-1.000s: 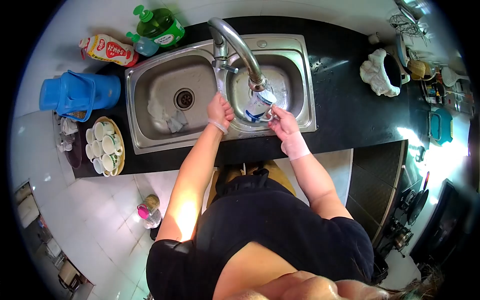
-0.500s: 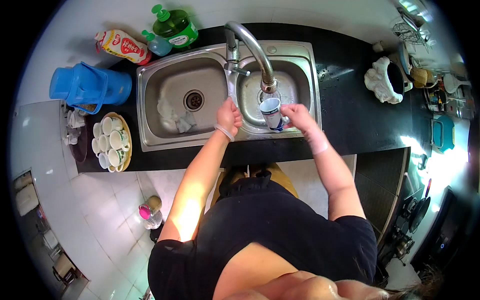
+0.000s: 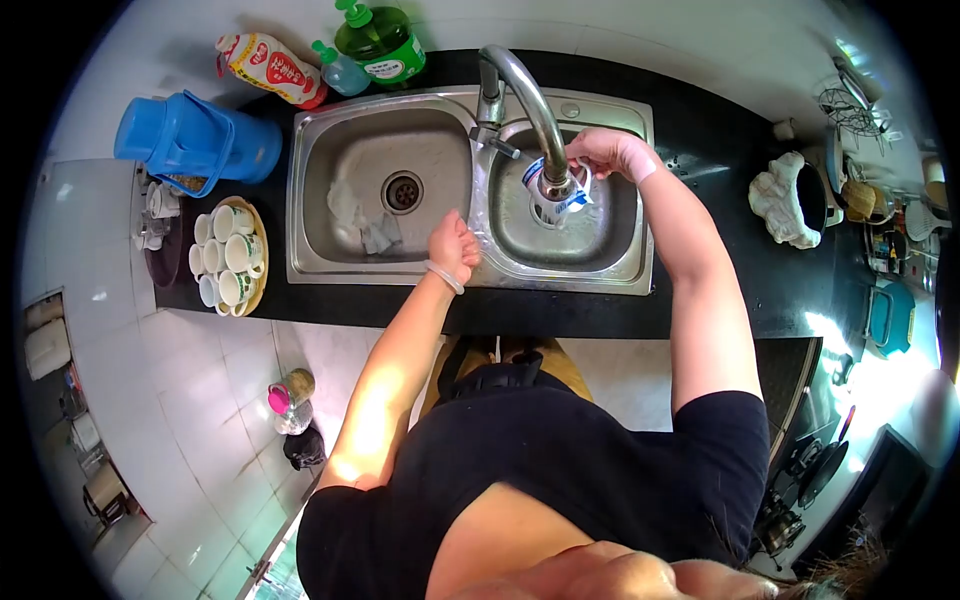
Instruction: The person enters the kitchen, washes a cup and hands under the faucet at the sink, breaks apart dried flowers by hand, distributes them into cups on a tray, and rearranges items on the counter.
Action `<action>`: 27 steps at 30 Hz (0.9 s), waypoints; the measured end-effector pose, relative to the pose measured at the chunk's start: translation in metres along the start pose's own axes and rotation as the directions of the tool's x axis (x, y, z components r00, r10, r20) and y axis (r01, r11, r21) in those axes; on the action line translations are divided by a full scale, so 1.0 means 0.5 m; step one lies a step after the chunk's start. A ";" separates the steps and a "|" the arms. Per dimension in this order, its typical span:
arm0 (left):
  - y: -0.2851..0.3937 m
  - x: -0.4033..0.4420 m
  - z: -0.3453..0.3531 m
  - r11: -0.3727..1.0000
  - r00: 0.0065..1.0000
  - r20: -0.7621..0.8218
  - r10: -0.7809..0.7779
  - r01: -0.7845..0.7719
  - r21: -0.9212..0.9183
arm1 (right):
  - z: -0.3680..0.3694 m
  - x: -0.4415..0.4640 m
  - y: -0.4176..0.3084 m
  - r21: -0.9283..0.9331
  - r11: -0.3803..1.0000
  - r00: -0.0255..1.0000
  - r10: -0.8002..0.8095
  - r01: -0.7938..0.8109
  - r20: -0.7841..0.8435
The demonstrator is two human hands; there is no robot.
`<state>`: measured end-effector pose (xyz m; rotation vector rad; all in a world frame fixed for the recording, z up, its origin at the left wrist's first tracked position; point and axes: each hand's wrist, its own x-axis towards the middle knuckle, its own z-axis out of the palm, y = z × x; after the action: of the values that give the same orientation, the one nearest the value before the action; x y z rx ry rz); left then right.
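Note:
A white and blue mug (image 3: 577, 200) is tilted under the spout of the faucet (image 3: 530, 95), over the right basin (image 3: 605, 240). My right hand (image 3: 610, 152) grips it by the handle side, behind the spout, which covers part of the mug. My left hand (image 3: 455, 245) is closed in a fist above the front of the divider between the basins, with no object showing in it. In the left basin (image 3: 340, 135) a wet greyish cloth (image 3: 380, 235) and white suds (image 3: 345, 205) lie left of the drain (image 3: 403, 192).
Several white mugs (image 3: 238, 252) stand on a round tray (image 3: 262, 235) at the left. Behind them is a blue thermos jug (image 3: 225, 145). Soap bottles (image 3: 385, 45) and a red and white bottle (image 3: 270, 65) line the wall. A white ornate pot (image 3: 785, 200) sits right.
My right hand has moved back and up, carrying the mug from the front of the right basin to beneath the spout. My left fist has shifted slightly toward me.

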<state>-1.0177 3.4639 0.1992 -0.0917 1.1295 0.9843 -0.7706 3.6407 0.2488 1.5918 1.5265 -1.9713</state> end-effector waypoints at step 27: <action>-0.006 0.027 0.093 0.992 0.998 0.054 0.018 -0.024 0.120 | 0.458 -0.088 0.227 0.796 -0.309 0.831 -0.035 0.520 -0.556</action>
<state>-0.9813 3.4949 0.2092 0.0434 1.1410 0.9300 -0.8176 3.3917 0.1946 1.9663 -0.4180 -3.9590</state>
